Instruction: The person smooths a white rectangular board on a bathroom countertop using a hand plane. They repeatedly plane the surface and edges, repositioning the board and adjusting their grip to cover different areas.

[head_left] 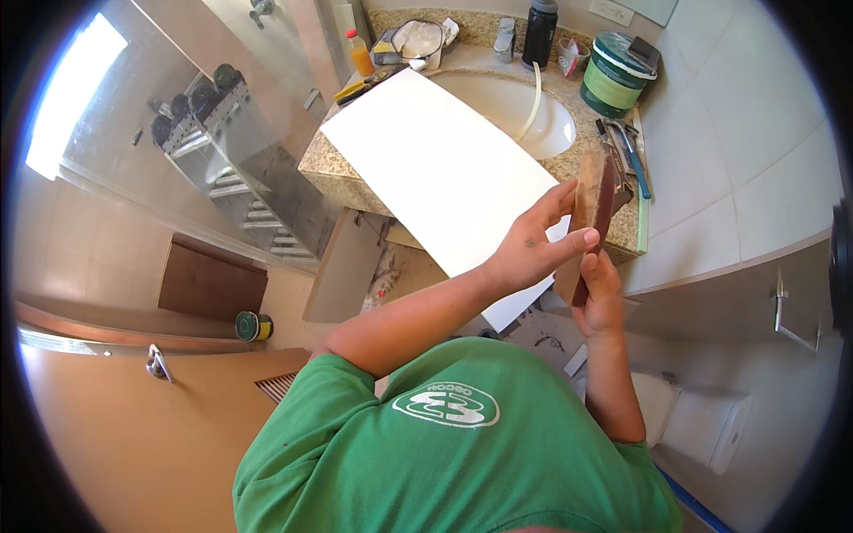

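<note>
While both forearms reach forward, the left grip (536, 240) and the right grip (601, 298) hold one wooden block (584, 195) between them. Left grip: thumb laid across the block, fingers at its left edge. Right grip: closed around the lower part from beneath, just beside the left thumb. Block's long side runs away from the wearer; its right face carries a dark red-brown sheet (606, 200) (sandpaper by its look, grain too fine to confirm).

Left of the grips: a white rectangular panel (435, 164), laid slantwise over the granite tabletop (324, 169) and part of the sink basin (562, 133), near end jutting past the edge. Just beyond the grips to the right: a blue-handled hammer (637, 164). Farther beyond them: a green bucket (611, 82) and a dark bottle (539, 37). Far beyond, to the left: a red-capped bottle of orange liquid (360, 57).
</note>
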Motion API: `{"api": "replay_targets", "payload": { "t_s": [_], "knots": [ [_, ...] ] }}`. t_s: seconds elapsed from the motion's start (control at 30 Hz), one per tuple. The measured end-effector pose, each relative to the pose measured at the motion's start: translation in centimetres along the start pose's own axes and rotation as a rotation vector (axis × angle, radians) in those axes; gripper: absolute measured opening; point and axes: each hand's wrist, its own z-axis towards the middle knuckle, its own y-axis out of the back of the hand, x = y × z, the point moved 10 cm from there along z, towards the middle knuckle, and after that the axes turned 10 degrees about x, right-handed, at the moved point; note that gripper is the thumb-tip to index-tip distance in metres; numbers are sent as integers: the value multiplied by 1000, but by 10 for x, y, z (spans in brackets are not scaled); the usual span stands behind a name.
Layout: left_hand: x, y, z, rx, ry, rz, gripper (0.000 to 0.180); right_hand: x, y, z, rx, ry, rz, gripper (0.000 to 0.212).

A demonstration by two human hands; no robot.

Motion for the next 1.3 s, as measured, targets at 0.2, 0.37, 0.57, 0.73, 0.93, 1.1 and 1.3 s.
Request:
{"api": "replay_targets", "payload": {
  "t_s": [0.2, 0.37, 0.57, 0.73, 0.93, 1.1, 1.3],
  "knots": [
    [49, 89, -64, -496, 69, 392, 88, -15, 39, 11, -96, -2, -114, 41],
    [111, 205, -162, -1102, 357, 447, 91, -22, 112, 67, -184, -64, -495, 38],
    [179, 248, -165, -1052, 318, -152, 88, -49, 144, 123, -167, -166, -766, 45],
    [198, 257, -159, -1032, 308, -223, 84, -66, 154, 131, -179, -253, -905, 42],
    [198, 250, -157, -995, 341, -184, 83, -64, 160, 118, -233, -238, -798, 43],
    [195, 235, -147, -947, 373, -99, 84, -56, 170, 102, -264, -240, -782, 42],
    [212, 231, -145, -945, 382, -56, 83, -50, 176, 92, -247, -240, -762, 37]
  ]
}}
